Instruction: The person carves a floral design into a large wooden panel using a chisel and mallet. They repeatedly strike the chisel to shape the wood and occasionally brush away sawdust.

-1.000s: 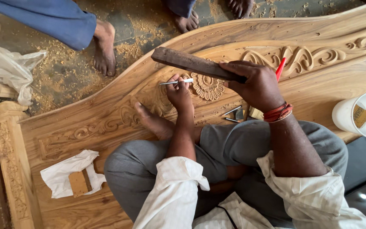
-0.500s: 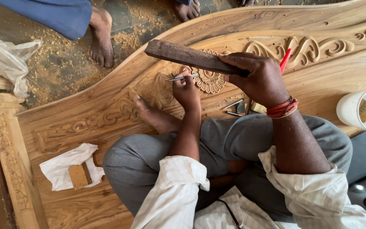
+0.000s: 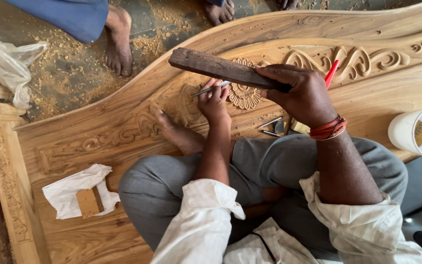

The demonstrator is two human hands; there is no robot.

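2 hands at work on a carved panel (image 3: 123, 142), left hand (image 3: 214, 101) pinching a chisel (image 3: 210, 89) at 9 o'clock of the rosette (image 3: 244, 94), right hand (image 3: 303, 94) fisted around a mallet (image 3: 218, 68) above, cloth (image 3: 72, 193) at 7 o'clock.

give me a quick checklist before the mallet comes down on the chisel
1. Chisel gripped in left hand: ok.
2. Wooden mallet held firmly in right hand, raised above the chisel: ok.
3. Chisel tip seated on the flower carving: cannot tell, the mallet hides it.
4. Own bare foot away from the strike line: ok, it rests to the left of the left hand.
5. Loose tools on the panel clear of the hands: ok.
6. Another person's foot off the panel: ok.
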